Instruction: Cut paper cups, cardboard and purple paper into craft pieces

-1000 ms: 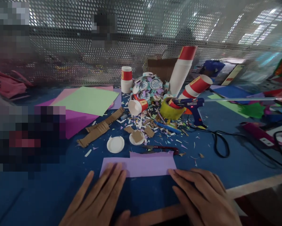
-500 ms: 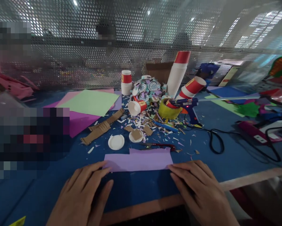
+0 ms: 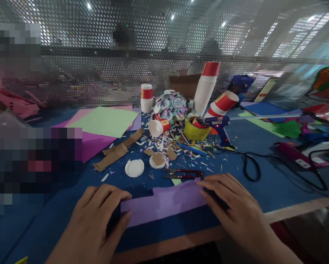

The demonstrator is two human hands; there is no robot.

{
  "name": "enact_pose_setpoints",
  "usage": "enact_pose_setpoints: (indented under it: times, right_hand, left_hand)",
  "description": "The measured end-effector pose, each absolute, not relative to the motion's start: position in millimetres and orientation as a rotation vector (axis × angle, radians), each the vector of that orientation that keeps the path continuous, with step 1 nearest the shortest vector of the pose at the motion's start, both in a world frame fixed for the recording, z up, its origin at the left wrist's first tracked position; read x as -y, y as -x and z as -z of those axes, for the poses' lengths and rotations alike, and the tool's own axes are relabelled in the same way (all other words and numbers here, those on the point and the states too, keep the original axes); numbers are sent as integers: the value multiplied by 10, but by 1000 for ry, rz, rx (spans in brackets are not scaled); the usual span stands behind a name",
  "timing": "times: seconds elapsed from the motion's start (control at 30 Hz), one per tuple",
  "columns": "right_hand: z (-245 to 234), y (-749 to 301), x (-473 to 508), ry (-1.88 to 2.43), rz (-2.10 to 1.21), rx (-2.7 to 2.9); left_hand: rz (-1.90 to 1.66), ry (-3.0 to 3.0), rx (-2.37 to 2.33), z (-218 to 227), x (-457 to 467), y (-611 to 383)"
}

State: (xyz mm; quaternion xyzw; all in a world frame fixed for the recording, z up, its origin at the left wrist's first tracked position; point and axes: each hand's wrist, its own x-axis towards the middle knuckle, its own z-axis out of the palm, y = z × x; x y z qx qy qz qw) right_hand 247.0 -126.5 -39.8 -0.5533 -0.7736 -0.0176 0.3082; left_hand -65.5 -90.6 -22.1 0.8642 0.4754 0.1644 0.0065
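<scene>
A strip of purple paper (image 3: pixel 164 201) with a stepped far edge stretches between my hands above the blue table. My left hand (image 3: pixel 94 216) has its left end between thumb and curled fingers. At the right end, my right hand (image 3: pixel 233 205) grips the upper corner with thumb and fingertips. The strip slants, its right end farther from me. Just beyond it lie dark red thread snips (image 3: pixel 185 173) and a small piece of pale green paper (image 3: pixel 176 182). Two white paper discs are close by: a bare one (image 3: pixel 134 168) and one under a cardboard piece (image 3: pixel 158 159).
Paper scraps surround toppled and stacked paper cups (image 3: pixel 205 91), yellow tape (image 3: pixel 196 130) and a blue glue gun (image 3: pixel 221 128) with a black cord. Coloured sheets (image 3: pixel 104 121) and cardboard strips (image 3: pixel 120 150) lie left. A perforated metal screen (image 3: pixel 159 40) stands behind.
The purple strip has come nearer to me at its left end and tilted, its right end lifting slightly. My right fingers have moved up to its far corner. The snips are now more exposed.
</scene>
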Motion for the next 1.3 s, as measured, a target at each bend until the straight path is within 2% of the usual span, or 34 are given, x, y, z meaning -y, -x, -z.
enact_pose_setpoints:
  times: [0.13,0.23,0.37,0.8,1.07,1.3]
  right_hand:
    - [289,-2517,1043,1450,95,2082]
    - [226,-2502,900,1464,-1,2166]
    - [170,-2447,787,1459,-154,2268]
    - [81,-2366,670,1411,-286,2416]
    - [228,-2651,1053,1441,-306,2234]
    - [301,-2828,1621,1419,-232,2358]
  left_hand:
    - [-599,-2779,-1352,213,983,437]
    - [-517,-2796,-1153,216,1035,198]
    - [-475,-2702,-1141,218,1086,3]
    - [-380,-2966,-1120,30,1042,380]
    - [-242,-2556,-1138,39,1104,219]
    - [-72,-2446,-1059,30,1018,45]
